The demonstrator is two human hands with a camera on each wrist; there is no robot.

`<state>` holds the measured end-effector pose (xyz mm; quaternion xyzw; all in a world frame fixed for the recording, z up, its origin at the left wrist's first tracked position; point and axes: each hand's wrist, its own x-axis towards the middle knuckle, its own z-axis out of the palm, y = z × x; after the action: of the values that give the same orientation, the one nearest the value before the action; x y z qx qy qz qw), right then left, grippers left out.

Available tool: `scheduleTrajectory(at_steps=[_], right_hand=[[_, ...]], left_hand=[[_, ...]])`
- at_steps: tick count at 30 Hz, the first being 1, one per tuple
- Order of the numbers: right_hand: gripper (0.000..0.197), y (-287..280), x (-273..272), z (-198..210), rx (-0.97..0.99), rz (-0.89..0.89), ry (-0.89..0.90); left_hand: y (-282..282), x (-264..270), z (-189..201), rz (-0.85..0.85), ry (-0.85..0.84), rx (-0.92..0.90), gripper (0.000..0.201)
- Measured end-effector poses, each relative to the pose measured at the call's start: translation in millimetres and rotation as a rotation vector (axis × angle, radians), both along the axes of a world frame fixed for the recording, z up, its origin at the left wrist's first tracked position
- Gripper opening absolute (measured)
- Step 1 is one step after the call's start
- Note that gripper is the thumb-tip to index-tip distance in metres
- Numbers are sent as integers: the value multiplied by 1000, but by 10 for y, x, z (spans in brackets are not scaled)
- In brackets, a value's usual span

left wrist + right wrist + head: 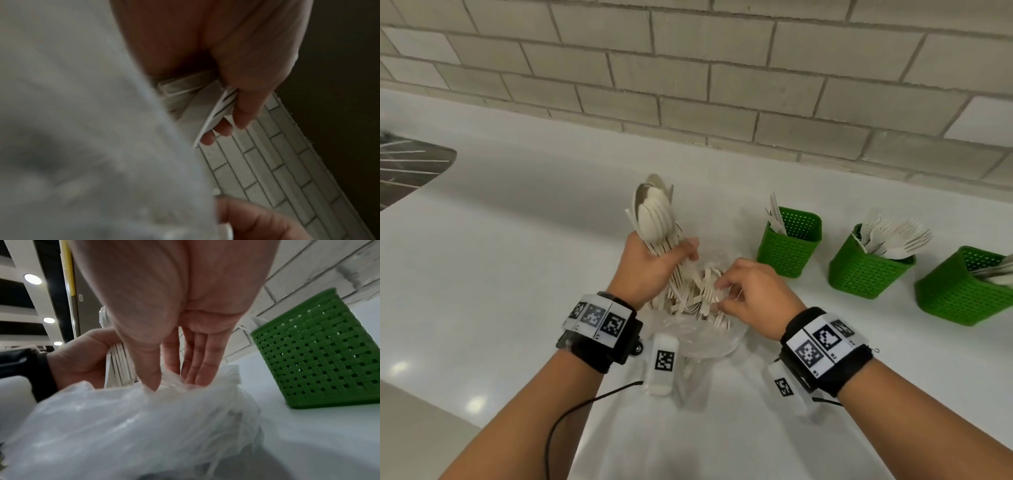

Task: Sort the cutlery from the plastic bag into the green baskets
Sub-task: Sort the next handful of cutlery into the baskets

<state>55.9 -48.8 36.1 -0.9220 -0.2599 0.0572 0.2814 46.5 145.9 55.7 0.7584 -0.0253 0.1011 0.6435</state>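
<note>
My left hand (654, 263) grips a thick bundle of white spoons (654, 219) by the handles, bowls pointing up and away, just above the bag. In the left wrist view the handles (185, 97) sit between thumb and fingers (226, 129). The clear plastic bag (705, 339) lies on the counter, its open mouth full of mixed white cutlery (698, 294). My right hand (722, 293) reaches into that pile and pinches a fork; the right wrist view shows its thumb and fingers (172, 382) dipping into the bag (123, 426). Three green baskets stand to the right: knives (789, 246), forks (866, 270), spoons (962, 294).
The white counter (517, 240) runs back to a tiled wall (688, 68). A sink (407, 164) is set in at the far left. The counter's front edge crosses the lower left corner. The nearest basket (320, 353) stands close to my right hand.
</note>
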Motion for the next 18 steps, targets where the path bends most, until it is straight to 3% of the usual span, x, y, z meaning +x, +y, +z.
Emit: scheduleTrajectory(at_steps=[3, 6, 9, 13, 15, 18], right_hand=[[38, 4, -15, -67, -51, 45, 20], [51, -78, -22, -3, 27, 48, 133], [46, -200, -51, 176, 234, -21, 208], [52, -361, -226, 582, 604, -62, 278], [61, -480, -350, 707, 612, -55, 271], [58, -763, -475, 681, 498, -170, 110]], left_hand=[[-46, -44, -226, -116, 153, 85, 13], [-41, -52, -259, -28, 165, 82, 13], [-20, -28, 46, 38, 63, 4, 13], [-296, -60, 491, -104, -18, -176, 12], [-598, -122, 562, -183, -42, -195, 9], [-1118, -228, 452, -255, -39, -262, 7]])
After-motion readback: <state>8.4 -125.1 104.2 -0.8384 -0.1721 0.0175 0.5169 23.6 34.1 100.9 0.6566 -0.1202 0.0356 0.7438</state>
